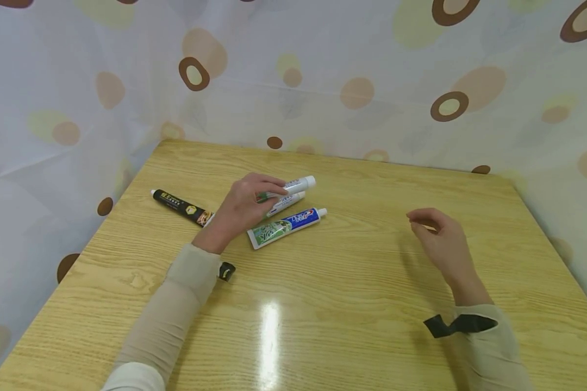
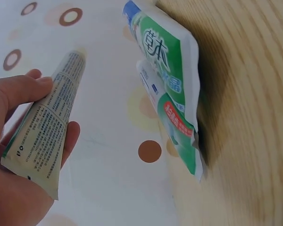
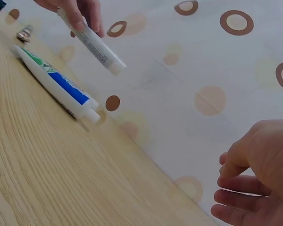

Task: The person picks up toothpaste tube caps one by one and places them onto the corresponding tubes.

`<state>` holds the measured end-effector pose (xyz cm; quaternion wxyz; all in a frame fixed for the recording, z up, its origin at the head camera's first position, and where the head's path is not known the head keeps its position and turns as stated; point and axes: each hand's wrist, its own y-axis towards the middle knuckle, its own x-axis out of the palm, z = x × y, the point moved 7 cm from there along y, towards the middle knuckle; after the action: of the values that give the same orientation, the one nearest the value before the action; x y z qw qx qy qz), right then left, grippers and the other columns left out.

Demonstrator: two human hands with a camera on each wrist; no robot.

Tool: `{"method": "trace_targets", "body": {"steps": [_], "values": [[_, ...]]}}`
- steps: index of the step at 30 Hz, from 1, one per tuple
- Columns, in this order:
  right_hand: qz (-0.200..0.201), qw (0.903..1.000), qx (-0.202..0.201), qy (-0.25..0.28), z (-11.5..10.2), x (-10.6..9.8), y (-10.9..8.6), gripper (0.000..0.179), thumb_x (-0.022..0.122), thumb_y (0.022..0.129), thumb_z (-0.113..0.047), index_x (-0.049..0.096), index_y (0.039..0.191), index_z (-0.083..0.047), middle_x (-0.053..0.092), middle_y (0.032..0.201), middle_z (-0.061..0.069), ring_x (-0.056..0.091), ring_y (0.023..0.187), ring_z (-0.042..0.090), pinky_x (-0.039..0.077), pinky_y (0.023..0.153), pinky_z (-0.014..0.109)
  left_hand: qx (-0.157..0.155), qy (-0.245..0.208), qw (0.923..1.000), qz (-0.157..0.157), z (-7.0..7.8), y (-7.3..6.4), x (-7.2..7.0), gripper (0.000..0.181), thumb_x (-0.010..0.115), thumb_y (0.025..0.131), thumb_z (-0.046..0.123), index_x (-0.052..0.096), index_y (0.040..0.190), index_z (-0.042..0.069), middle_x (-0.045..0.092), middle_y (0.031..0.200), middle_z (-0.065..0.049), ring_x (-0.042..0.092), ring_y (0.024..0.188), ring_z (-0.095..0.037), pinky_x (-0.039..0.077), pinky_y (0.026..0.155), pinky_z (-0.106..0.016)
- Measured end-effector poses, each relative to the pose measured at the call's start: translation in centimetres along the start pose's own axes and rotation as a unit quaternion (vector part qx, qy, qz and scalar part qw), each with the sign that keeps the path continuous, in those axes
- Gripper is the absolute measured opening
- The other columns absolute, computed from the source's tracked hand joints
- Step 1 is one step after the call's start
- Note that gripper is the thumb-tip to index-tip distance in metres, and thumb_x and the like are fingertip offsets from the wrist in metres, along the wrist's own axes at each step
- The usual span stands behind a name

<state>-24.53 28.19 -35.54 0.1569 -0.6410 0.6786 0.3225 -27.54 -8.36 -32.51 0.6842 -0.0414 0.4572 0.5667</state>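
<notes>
My left hand (image 1: 239, 206) pinches a white toothpaste tube (image 1: 300, 185) between thumb and fingers, raised above the table. In the left wrist view the tube's pale back (image 2: 46, 125), covered in small print, faces the camera. Below it on the table lies a white and green toothpaste tube (image 1: 287, 204), partly hidden by the hand in the head view. Beside that one is a blue and green toothpaste tube (image 1: 285, 228) with a white cap. Over the table's right part hovers my right hand (image 1: 445, 247), fingers loosely bent, holding nothing.
A black toothpaste tube (image 1: 180, 207) lies at the left, its end behind my left wrist. The wooden table (image 1: 352, 304) meets a patterned curtain (image 1: 323, 65) at its back and sides. Black straps (image 1: 472, 323) circle both wrists.
</notes>
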Motion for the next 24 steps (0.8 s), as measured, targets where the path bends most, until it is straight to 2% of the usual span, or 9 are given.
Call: {"method": "trace_targets", "body": {"steps": [3,7,9,11,13,16,20,24], "values": [[0.013,0.9994,0.018,-0.026,0.8,-0.8,-0.1,0.026,0.055,0.101,-0.016,0.064,0.122,-0.004,0.062,0.124,0.007,0.054,0.1,-0.01,0.045,0.079,0.004,-0.008,0.011,0.9999,0.0,-0.6,-0.1,0.0,0.02,0.073,0.086,-0.002,0.078,0.103,0.007,0.071,0.122,-0.007,0.059,0.118,-0.026,0.053,0.098,-0.039],[0.026,0.9972,0.034,-0.061,1.8,-1.7,-0.1,0.03,0.052,0.101,-0.016,0.062,0.126,-0.003,0.057,0.129,0.016,0.057,0.111,0.015,0.045,0.083,0.006,-0.015,0.019,0.9997,0.005,-1.4,-0.2,-0.2,0.019,0.072,0.086,-0.002,0.078,0.102,0.007,0.069,0.124,-0.01,0.057,0.12,-0.029,0.051,0.1,-0.041],[0.03,0.9963,0.038,-0.071,2.2,-2.0,-0.1,0.031,0.05,0.101,-0.015,0.061,0.127,-0.002,0.055,0.129,0.017,0.054,0.118,0.028,0.047,0.089,0.012,-0.02,0.021,0.9996,0.004,-1.7,-0.3,-0.3,0.019,0.072,0.086,-0.002,0.077,0.102,0.007,0.068,0.125,-0.01,0.056,0.121,-0.03,0.05,0.101,-0.042],[0.034,0.9957,0.04,-0.076,2.6,-2.3,-0.1,0.031,0.049,0.101,-0.014,0.061,0.127,-0.001,0.055,0.129,0.019,0.05,0.122,0.035,0.049,0.097,0.027,-0.028,0.022,0.9994,0.003,-2.1,-0.3,-0.4,0.019,0.071,0.087,-0.003,0.077,0.102,0.007,0.067,0.126,-0.011,0.055,0.121,-0.031,0.049,0.102,-0.043],[0.033,0.9954,0.042,-0.08,3.1,-2.4,-0.1,0.032,0.048,0.101,-0.013,0.06,0.127,0.001,0.054,0.129,0.022,0.049,0.123,0.039,0.048,0.101,0.044,-0.039,0.022,0.999,0.001,-2.5,-0.3,-0.4,0.02,0.069,0.087,-0.004,0.077,0.102,0.007,0.066,0.127,-0.012,0.054,0.122,-0.032,0.049,0.102,-0.045],[0.023,0.9954,0.043,-0.083,3.7,-2.5,-0.2,0.034,0.048,0.101,-0.013,0.058,0.128,0.005,0.052,0.129,0.028,0.046,0.123,0.045,0.042,0.099,0.059,-0.065,0.026,0.9976,0.001,-3.3,-0.3,-0.5,0.021,0.067,0.088,-0.004,0.077,0.103,0.007,0.066,0.128,-0.013,0.054,0.124,-0.033,0.048,0.103,-0.046],[-0.009,0.9934,0.066,-0.093,4.6,-2.4,-0.4,0.041,0.046,0.102,-0.019,0.053,0.133,0.008,0.045,0.135,0.034,0.042,0.125,0.052,0.039,0.099,0.064,-0.099,0.039,0.9944,0.002,-4.3,-0.3,-0.6,0.02,0.067,0.088,-0.003,0.076,0.104,0.003,0.065,0.128,-0.014,0.055,0.124,-0.034,0.05,0.102,-0.046],[-0.045,0.9885,0.099,-0.105,5.4,-2.1,-0.7,0.049,0.044,0.104,-0.026,0.046,0.139,0.008,0.038,0.141,0.038,0.036,0.129,0.055,0.037,0.097,0.067,-0.117,0.054,0.9917,-0.001,-5.1,-0.4,-0.6,0.017,0.069,0.089,0.0,0.076,0.104,-0.001,0.066,0.127,-0.017,0.058,0.121,-0.036,0.053,0.097,-0.045]]}}
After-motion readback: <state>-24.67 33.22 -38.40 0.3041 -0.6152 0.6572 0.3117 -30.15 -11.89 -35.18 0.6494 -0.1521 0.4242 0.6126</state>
